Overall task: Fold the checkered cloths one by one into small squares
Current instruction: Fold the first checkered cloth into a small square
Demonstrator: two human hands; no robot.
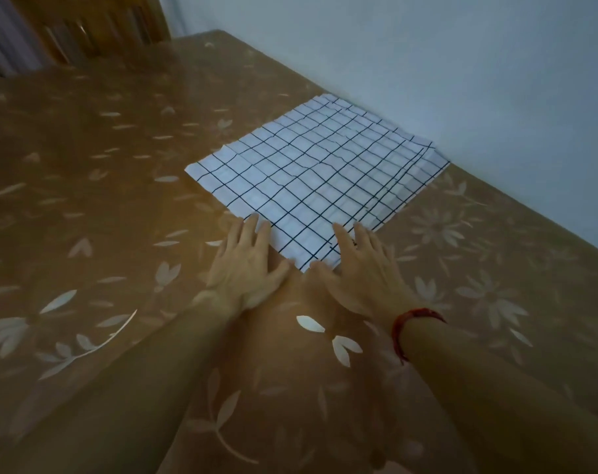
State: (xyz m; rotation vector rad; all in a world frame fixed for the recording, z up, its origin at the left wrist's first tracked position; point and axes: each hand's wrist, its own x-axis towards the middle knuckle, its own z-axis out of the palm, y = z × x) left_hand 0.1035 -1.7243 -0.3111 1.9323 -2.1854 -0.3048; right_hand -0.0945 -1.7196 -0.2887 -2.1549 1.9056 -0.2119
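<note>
Lying flat on the brown tablecloth printed with pale flowers [102, 234], the stack of white checkered cloths with thin black grid lines [311, 172] sat turned like a diamond, its far side just beside the pale blue-grey wall [461, 63], with layered edges showing at its right corner. The left hand [248, 265] rested palm down at the near corner, fingers straight and spread, tips touching the cloth's edge. The right hand [362, 271] lay likewise flat, straight fingers on the other near edge, gripping nothing. A red band [413, 323] circled the right wrist. A wooden chair back [85, 29] stood beyond the table's far end.
</note>
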